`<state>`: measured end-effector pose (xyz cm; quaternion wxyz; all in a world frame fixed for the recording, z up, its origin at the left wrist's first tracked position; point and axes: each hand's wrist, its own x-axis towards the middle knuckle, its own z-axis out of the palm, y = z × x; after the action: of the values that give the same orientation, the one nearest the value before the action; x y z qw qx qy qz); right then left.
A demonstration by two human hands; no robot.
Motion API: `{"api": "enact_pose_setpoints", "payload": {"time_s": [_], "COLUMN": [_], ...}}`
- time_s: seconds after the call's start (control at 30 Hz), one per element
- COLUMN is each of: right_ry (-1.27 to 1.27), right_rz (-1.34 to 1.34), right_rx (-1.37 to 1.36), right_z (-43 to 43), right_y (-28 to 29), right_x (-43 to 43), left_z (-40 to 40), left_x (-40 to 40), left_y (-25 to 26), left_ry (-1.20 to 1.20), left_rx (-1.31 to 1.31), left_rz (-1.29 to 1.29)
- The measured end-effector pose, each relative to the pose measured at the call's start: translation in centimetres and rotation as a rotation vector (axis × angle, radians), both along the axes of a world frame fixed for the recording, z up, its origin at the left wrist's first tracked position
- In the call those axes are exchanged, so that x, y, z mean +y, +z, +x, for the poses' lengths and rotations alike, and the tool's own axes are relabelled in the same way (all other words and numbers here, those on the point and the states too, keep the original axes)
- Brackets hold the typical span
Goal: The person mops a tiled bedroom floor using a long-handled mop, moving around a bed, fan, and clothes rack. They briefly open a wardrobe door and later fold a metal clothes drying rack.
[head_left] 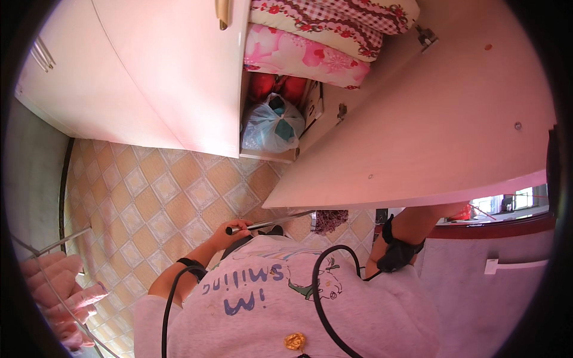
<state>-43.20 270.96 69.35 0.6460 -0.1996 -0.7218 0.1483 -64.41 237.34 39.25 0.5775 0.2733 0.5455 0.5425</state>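
Note:
My left hand (227, 236) is closed around the end of a metal pole (280, 220) at waist height. Close to the pole's far end, a shaggy purple mop head (332, 221) shows below the edge of an open wardrobe door (416, 134). Where pole and head meet is partly hidden by that door. My right forearm (409, 228) reaches up behind the door, so the right hand is out of view. Inside the wardrobe, a knotted translucent plastic bag (266, 129) sits at the bottom, beneath folded floral quilts (309, 53).
Shut white wardrobe doors (170, 76) with metal handles stand at the left. Patterned tiles (192, 192) cover the floor. Pink fabric (62, 291) hangs on a thin metal rack at lower left. A dark red ledge (488, 230) runs along the right. Black cables cross my shirt.

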Motion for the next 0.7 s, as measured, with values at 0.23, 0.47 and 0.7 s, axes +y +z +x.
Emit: {"api": "enact_pose_setpoints", "payload": {"time_s": [0.23,0.47,0.7], "right_ry": [0.068,0.044,0.494], "right_rz": [-0.157,-0.090,-0.096], "right_rx": [0.055,0.022,0.061], "right_z": [0.4,-0.6,-2.6], "right_y": [-2.1,-0.7,3.1], "right_x": [-0.3,-0.5,-2.7], "left_z": [1.7,1.8,1.8], "left_x": [-0.9,-0.3,-0.8], "left_y": [0.7,1.5,0.8], "left_ry": [0.045,0.055,0.071], "left_rx": [-0.052,-0.008,-0.017], "left_rz": [-0.004,0.008,-0.012]}}
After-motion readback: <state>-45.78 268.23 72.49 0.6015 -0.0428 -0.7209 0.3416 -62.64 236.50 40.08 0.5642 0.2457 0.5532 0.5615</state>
